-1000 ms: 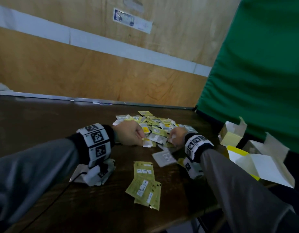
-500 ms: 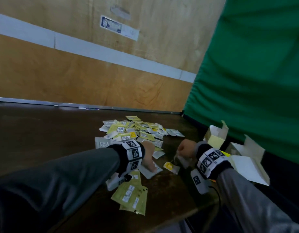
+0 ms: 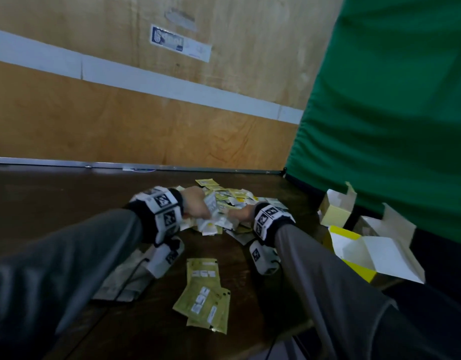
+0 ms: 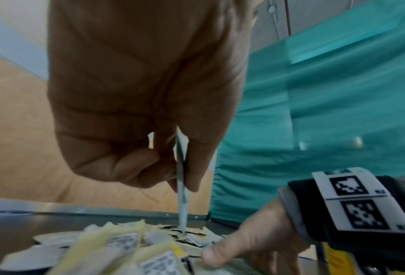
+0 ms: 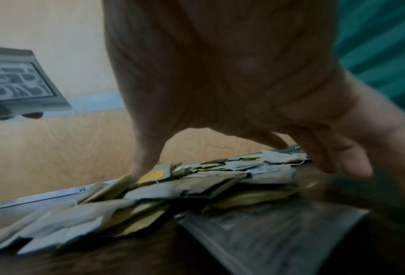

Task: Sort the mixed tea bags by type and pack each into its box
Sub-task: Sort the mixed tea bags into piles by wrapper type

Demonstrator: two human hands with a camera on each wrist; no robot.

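Head view was dim and soft overall; the dark table [image 3: 68, 198] swallowed most detail, while the plywood wall [image 3: 120, 113] behind it took the most light. The white box flap [image 3: 380, 253], right of the table's pile, was the brightest patch. Straight lines bowed toward the edges. Left wrist view: the left hand [image 4: 144, 96] was close and shadowed, packets [image 4: 126, 247] below it smeared. Right wrist view: the right hand [image 5: 232, 83] was blurred, worst at its right side.
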